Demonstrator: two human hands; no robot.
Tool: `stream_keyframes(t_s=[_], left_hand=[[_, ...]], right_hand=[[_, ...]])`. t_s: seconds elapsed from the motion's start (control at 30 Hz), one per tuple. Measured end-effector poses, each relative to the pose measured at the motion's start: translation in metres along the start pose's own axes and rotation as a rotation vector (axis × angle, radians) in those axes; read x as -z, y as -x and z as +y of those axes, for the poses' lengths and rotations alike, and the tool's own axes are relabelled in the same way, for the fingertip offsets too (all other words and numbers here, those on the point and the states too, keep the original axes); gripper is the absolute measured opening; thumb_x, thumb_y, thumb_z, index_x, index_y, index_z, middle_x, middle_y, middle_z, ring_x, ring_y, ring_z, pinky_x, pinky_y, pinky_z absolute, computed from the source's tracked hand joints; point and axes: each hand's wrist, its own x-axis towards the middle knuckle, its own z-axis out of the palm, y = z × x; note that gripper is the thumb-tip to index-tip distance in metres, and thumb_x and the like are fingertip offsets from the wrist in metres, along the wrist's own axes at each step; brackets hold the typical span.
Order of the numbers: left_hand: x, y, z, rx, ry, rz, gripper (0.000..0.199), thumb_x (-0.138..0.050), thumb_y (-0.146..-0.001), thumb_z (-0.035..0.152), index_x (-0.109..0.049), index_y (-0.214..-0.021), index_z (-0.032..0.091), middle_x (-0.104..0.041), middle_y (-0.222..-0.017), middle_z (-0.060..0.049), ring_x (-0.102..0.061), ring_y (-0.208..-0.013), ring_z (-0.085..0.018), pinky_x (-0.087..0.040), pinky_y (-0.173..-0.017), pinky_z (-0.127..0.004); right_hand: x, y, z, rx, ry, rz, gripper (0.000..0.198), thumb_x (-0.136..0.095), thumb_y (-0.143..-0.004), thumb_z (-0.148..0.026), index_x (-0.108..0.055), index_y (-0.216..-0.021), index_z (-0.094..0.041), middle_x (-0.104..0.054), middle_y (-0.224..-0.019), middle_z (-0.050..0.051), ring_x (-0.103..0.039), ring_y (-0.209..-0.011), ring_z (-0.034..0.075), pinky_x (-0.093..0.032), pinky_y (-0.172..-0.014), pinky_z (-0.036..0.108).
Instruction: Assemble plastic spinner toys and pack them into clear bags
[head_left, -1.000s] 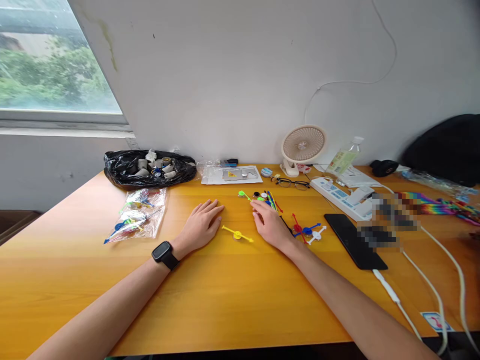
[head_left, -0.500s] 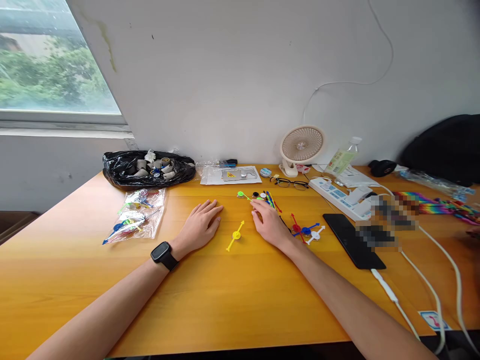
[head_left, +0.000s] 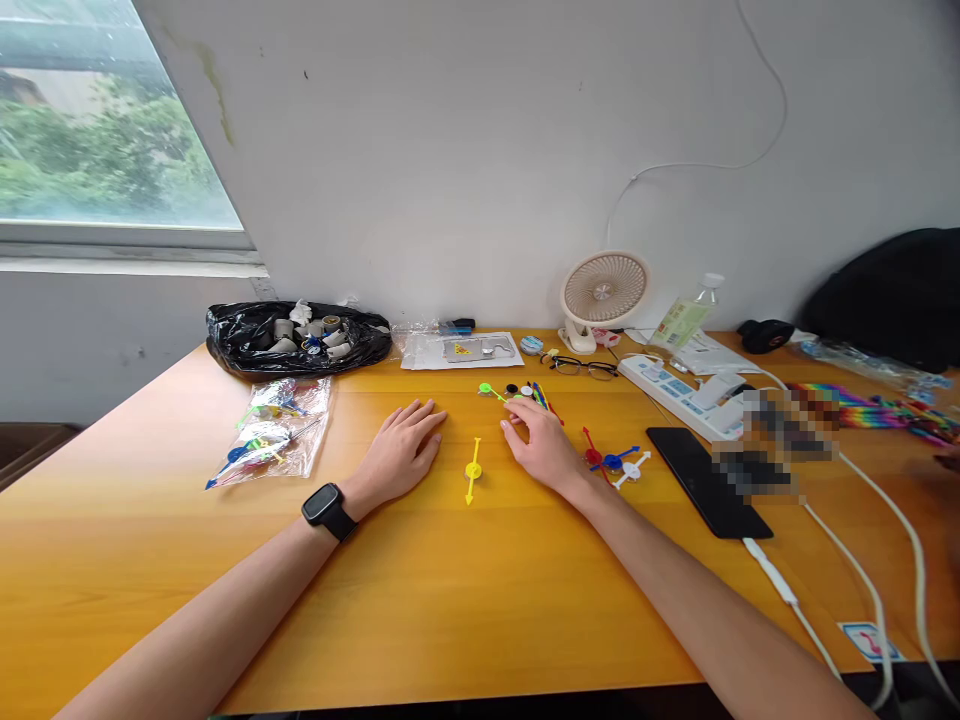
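Between my hands a yellow arrow spinner [head_left: 472,471] lies on the tabletop, its arrowhead pointing toward me. My left hand [head_left: 405,442], with a black watch on the wrist, rests flat to the left of it, fingers spread and holding nothing. To the right, my right hand [head_left: 538,440] rests on the table with curved fingers and the thumb apart from the index finger. Its index fingertip is at the tail of a green arrow spinner [head_left: 486,388]; whether it touches cannot be made out. Red [head_left: 592,457], blue [head_left: 613,462] and white [head_left: 630,471] arrow spinners lie beyond that wrist.
Loose colored arrows [head_left: 541,394] and round bases lie behind my right hand. At left are a clear bag [head_left: 281,430] of spinner parts and a black plastic bag [head_left: 232,340]. A fan [head_left: 604,290], glasses [head_left: 589,368], power strip [head_left: 675,395] and phone [head_left: 705,480] stand or lie rightward.
The yellow spinner's arrow has turned, from pointing away and to the right to pointing toward me. My right hand and the green spinner have shifted slightly right. My left hand has stayed put.
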Motion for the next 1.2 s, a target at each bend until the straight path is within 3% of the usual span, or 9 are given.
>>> stream_keyframes(t_s=[0.1, 0.2, 0.37, 0.5, 0.6, 0.7, 0.87, 1.03, 1.2], left_hand=[[-0.001, 0.000, -0.001, -0.009, 0.018, 0.022, 0.045, -0.046, -0.105, 0.032, -0.059, -0.148, 0.021, -0.049, -0.161, -0.012, -0.041, -0.153, -0.034, -0.035, -0.126, -0.058], [0.001, 0.000, 0.000, -0.028, 0.079, 0.077, 0.042, -0.049, -0.105, 0.031, -0.061, -0.143, 0.021, -0.060, -0.151, -0.012, -0.051, -0.145, -0.033, -0.042, -0.122, -0.055], [0.010, 0.000, 0.011, -0.047, 0.278, 0.168, 0.038, -0.052, -0.105, 0.034, -0.062, -0.141, 0.024, -0.070, -0.134, -0.009, -0.067, -0.122, -0.026, -0.053, -0.108, -0.043], [0.012, -0.001, 0.017, -0.170, 0.315, 0.103, 0.029, -0.057, -0.105, 0.034, -0.074, -0.126, 0.027, -0.076, -0.120, -0.006, -0.070, -0.109, -0.024, -0.056, -0.098, -0.037], [0.010, -0.002, 0.015, -0.149, 0.316, 0.078, 0.026, -0.057, -0.105, 0.032, -0.080, -0.114, 0.026, -0.079, -0.106, -0.006, -0.071, -0.096, -0.023, -0.057, -0.088, -0.035], [0.009, -0.002, 0.012, -0.106, 0.331, 0.096, 0.025, -0.058, -0.103, 0.032, -0.081, -0.110, 0.025, -0.080, -0.102, -0.006, -0.072, -0.092, -0.022, -0.058, -0.084, -0.034], [0.008, -0.002, 0.010, -0.090, 0.346, 0.108, 0.023, -0.061, -0.102, 0.032, -0.082, -0.108, 0.026, -0.080, -0.100, -0.005, -0.072, -0.090, -0.021, -0.057, -0.083, -0.032], [0.008, -0.002, 0.011, -0.076, 0.349, 0.107, 0.022, -0.062, -0.102, 0.032, -0.082, -0.108, 0.025, -0.080, -0.099, -0.005, -0.072, -0.090, -0.021, -0.057, -0.081, -0.031], [0.013, -0.001, 0.015, -0.083, 0.330, 0.084, 0.024, -0.060, -0.102, 0.034, -0.081, -0.108, 0.024, -0.080, -0.099, -0.005, -0.071, -0.089, -0.021, -0.057, -0.080, -0.033]], right_hand=[[0.006, -0.001, -0.006, 0.001, -0.064, 0.023, 0.016, -0.058, -0.098, -0.021, -0.073, -0.100, -0.017, -0.074, -0.102, 0.010, -0.068, -0.081, 0.020, -0.057, -0.078, 0.034], [0.013, -0.002, -0.015, 0.017, -0.091, 0.036, 0.023, -0.057, -0.100, -0.024, -0.070, -0.082, -0.019, -0.071, -0.083, 0.006, -0.064, -0.073, 0.019, -0.051, -0.072, 0.032], [0.018, 0.000, -0.030, 0.040, -0.178, -0.049, 0.030, -0.060, -0.100, -0.026, -0.066, -0.071, -0.019, -0.070, -0.076, 0.004, -0.062, -0.070, 0.017, -0.048, -0.069, 0.030], [0.017, 0.004, -0.038, 0.091, -0.231, -0.233, 0.020, -0.060, -0.100, -0.025, -0.072, -0.085, -0.019, -0.072, -0.089, 0.005, -0.064, -0.076, 0.017, -0.052, -0.072, 0.030], [0.018, 0.007, -0.043, 0.177, -0.125, -0.232, 0.012, -0.063, -0.098, -0.024, -0.074, -0.101, -0.022, -0.070, -0.115, 0.009, -0.065, -0.105, 0.023, -0.054, -0.096, 0.040], [0.021, 0.010, -0.051, 0.291, 0.012, -0.229, 0.021, -0.067, -0.095, -0.023, -0.074, -0.115, -0.027, -0.066, -0.131, 0.010, -0.056, -0.124, 0.030, -0.045, -0.112, 0.051], [0.025, 0.014, -0.060, 0.311, 0.011, -0.453, 0.021, -0.055, -0.101, -0.017, -0.074, -0.108, -0.024, -0.072, -0.105, 0.007, -0.065, -0.094, 0.021, -0.051, -0.086, 0.033], [0.043, 0.012, -0.052, 0.167, 0.092, -0.524, 0.015, -0.060, -0.087, -0.008, -0.066, -0.087, -0.021, -0.067, -0.080, 0.000, -0.058, -0.071, 0.015, -0.039, -0.065, 0.026], [0.073, 0.008, -0.035, -0.021, 0.259, -0.560, 0.019, -0.070, -0.077, -0.014, -0.055, -0.069, -0.021, -0.061, -0.064, -0.002, -0.052, -0.058, 0.014, -0.027, -0.054, 0.027]])
